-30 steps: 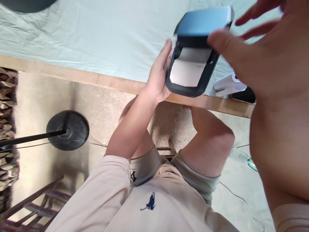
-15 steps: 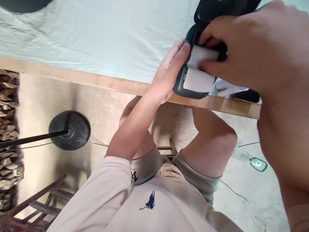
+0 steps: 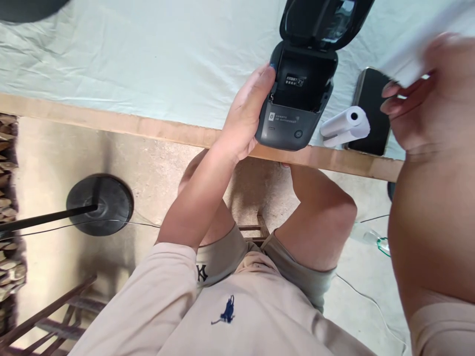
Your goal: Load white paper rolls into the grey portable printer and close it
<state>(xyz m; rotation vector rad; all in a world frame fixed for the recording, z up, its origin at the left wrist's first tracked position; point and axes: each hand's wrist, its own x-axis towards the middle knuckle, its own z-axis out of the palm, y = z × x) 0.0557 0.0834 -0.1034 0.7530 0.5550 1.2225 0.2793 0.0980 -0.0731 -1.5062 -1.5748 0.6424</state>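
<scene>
A dark portable label printer (image 3: pixel 284 123) stands at the table's front edge with its lid (image 3: pixel 319 24) swung up and its paper bay bare. My left hand (image 3: pixel 250 109) grips the printer's left side, thumb on top. At the right, my right hand (image 3: pixel 426 94) is closed on a white paper roll (image 3: pixel 411 54), smeared by motion and partly hidden by the fingers. Between printer and right hand lies a second white paper roll (image 3: pixel 339 123) with a dark core hole, its loose end curling. It rests beside a black smartphone (image 3: pixel 371 113).
A pale cloth covers the table (image 3: pixel 148 64), which has a wooden front edge (image 3: pixel 148 121). On the floor are a round black stand base (image 3: pixel 98 205), a wooden chair (image 3: pixel 70 311), a clear bottle (image 3: pixel 369 237) and thin cables. Stacked firewood (image 3: pixel 11 198) lines the far left.
My right hand has lifted the white paper roll out of the printer and carried it to the right. The printer's bay, the second roll and the phone now show. My left hand still holds the printer.
</scene>
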